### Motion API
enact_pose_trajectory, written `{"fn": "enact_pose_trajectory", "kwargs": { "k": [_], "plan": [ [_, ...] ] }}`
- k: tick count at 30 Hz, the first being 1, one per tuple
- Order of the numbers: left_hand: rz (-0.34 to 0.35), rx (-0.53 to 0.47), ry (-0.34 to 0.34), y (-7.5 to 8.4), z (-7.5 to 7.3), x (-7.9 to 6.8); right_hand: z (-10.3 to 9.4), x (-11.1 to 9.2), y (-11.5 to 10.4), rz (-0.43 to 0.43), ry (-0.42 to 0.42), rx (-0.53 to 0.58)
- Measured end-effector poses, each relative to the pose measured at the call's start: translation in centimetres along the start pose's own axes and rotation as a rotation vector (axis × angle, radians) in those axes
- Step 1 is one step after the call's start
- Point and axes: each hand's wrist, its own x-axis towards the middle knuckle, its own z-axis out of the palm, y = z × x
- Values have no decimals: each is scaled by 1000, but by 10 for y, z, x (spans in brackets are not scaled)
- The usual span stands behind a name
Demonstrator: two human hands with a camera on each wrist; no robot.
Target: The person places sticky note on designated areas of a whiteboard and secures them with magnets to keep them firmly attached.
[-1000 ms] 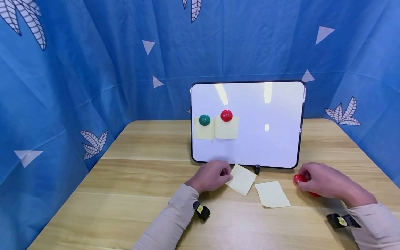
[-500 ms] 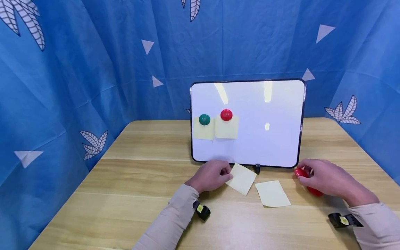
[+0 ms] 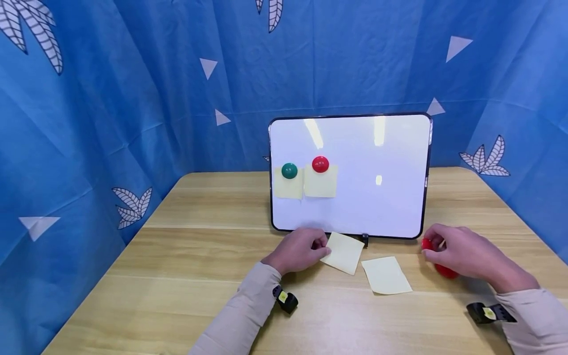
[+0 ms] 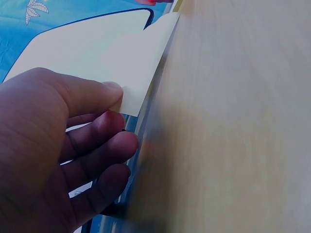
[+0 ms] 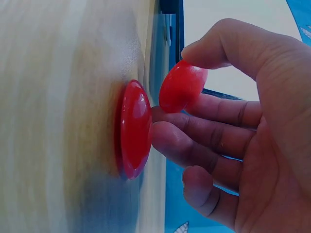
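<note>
Between thumb and fingers, my left hand [image 3: 300, 250] pinches the corner of a pale yellow sticky note [image 3: 344, 252], just in front of the whiteboard [image 3: 377, 207]. In the left wrist view the note [image 4: 141, 63] stands out from the thumb tip. My right hand [image 3: 463, 251] holds a round red magnet [image 5: 182, 87] between thumb and fingers, raised off the table. A second red magnet [image 5: 136, 130] lies on the table by the fingertips of that hand. One more sticky note [image 3: 387, 275] lies flat between the two hands.
On the whiteboard's left side, a green magnet [image 3: 289, 170] and a red magnet [image 3: 320, 164] each hold a sticky note. A small black foot [image 3: 365, 239] sticks out under the board. Blue curtain [image 3: 222, 74] surrounds the wooden table [image 3: 177, 276].
My right hand has lifted one red magnet slightly off the table, away from the other red one. The left hand stays in place; its note has tilted a little.
</note>
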Motion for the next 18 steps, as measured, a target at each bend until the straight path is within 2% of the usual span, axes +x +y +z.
{"fn": "enact_pose_trajectory", "kwargs": {
  "k": [8, 18],
  "plan": [
    [-4, -29, 12, 1, 0, 0, 1, -2, -1, -15, 26, 6],
    [30, -46, 57, 0, 0, 0, 1, -1, -2, -10, 51, 36]
  ]
}}
